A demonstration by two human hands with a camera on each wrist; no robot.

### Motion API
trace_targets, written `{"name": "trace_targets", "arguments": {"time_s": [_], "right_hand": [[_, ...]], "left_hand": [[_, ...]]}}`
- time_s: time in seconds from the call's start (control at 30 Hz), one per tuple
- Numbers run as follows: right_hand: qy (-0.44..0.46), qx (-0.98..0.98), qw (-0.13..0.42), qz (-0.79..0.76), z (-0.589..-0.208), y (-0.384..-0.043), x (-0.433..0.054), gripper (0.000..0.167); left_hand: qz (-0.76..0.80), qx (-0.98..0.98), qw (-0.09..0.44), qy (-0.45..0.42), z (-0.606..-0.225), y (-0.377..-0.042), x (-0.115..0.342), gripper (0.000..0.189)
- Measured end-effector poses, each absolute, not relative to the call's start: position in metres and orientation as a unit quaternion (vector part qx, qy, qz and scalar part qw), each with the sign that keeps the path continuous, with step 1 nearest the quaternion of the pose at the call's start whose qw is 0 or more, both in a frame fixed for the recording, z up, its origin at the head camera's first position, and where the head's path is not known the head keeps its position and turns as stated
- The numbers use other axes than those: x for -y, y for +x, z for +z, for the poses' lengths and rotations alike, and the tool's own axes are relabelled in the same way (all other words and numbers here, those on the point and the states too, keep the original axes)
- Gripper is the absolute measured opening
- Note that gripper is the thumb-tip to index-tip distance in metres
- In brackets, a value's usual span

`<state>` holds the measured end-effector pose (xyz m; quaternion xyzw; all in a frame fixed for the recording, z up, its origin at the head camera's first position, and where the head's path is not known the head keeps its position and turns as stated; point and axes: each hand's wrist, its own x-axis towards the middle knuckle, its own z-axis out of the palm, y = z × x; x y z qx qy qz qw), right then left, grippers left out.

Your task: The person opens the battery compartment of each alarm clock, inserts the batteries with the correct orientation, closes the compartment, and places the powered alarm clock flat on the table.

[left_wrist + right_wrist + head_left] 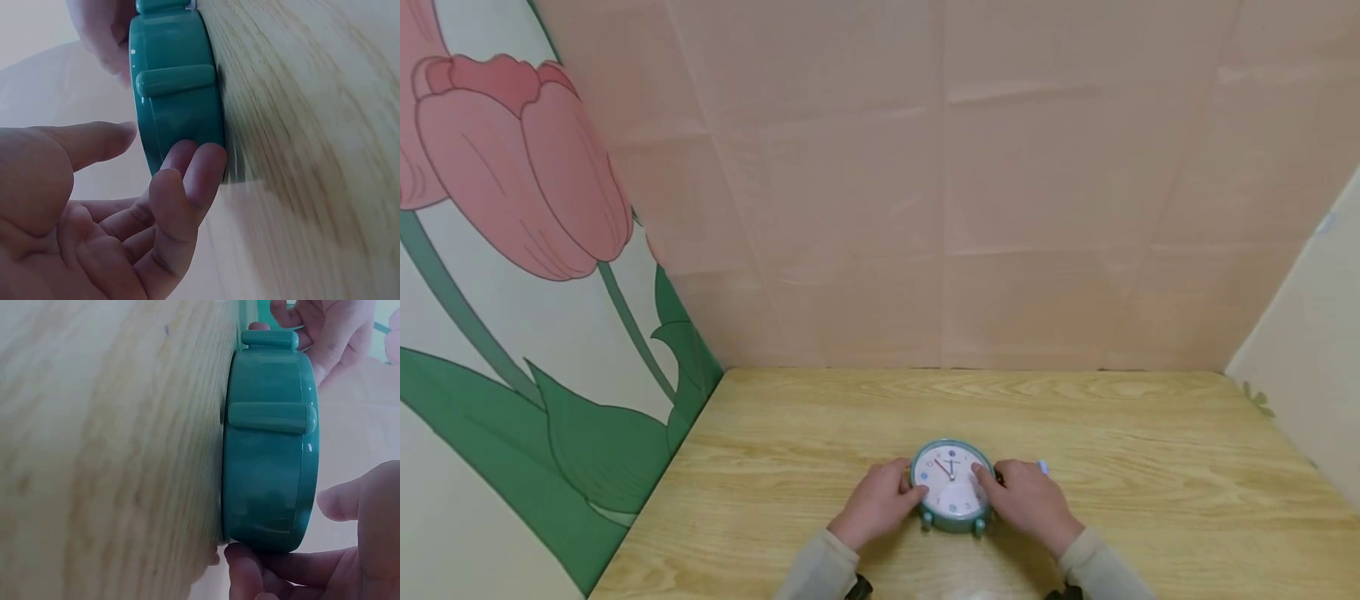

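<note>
A round teal alarm clock (pixel 952 492) lies on its back on the wooden table, its white dial up and its two stubby feet pointing toward the person. My left hand (pixel 883 502) holds its left side, thumb over the rim of the dial and fingers against the case. On the opposite side my right hand (pixel 1026 498) grips it, thumb reaching over the dial. In the left wrist view, fingertips (pixel 206 164) rest on the teal side wall near a foot. The right wrist view has fingers (pixel 247 565) curled under the lower edge of the case.
A small pale blue object (pixel 1042 467) shows just behind the right hand. The wood-grain table (pixel 790 433) runs back to a creased pinkish covering (pixel 850 208). A tulip-printed panel (pixel 512 250) stands at the left, a pale wall (pixel 1307 358) at the right.
</note>
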<state>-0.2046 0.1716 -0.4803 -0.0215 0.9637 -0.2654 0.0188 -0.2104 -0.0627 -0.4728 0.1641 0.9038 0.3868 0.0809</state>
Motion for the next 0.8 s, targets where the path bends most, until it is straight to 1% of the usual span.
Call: {"name": "trace_targets", "arguments": {"time_s": [0.1,0.23,0.4,0.63,0.8], "right_hand": [[-0.022,-0.963,0.014,-0.267,-0.480,-0.205,-0.171,0.050],[-0.023,-0.962,0.009,-0.271,-0.479,-0.204,-0.173,0.048],[-0.019,-0.954,-0.015,-0.300,-0.475,-0.202,-0.174,0.054],[0.000,-0.935,-0.018,-0.353,-0.465,-0.201,-0.172,0.058],[-0.001,-0.929,-0.031,-0.370,-0.462,-0.202,-0.172,0.046]], "left_hand": [[0.393,-0.901,0.089,0.164,-0.472,-0.210,0.062,0.033],[0.402,-0.896,0.100,0.157,-0.472,-0.209,0.062,0.032],[0.399,-0.897,0.083,0.172,-0.473,-0.209,0.061,0.023],[0.405,-0.893,0.071,0.183,-0.473,-0.211,0.062,0.025],[0.412,-0.890,0.077,0.178,-0.473,-0.211,0.061,0.026]]}}
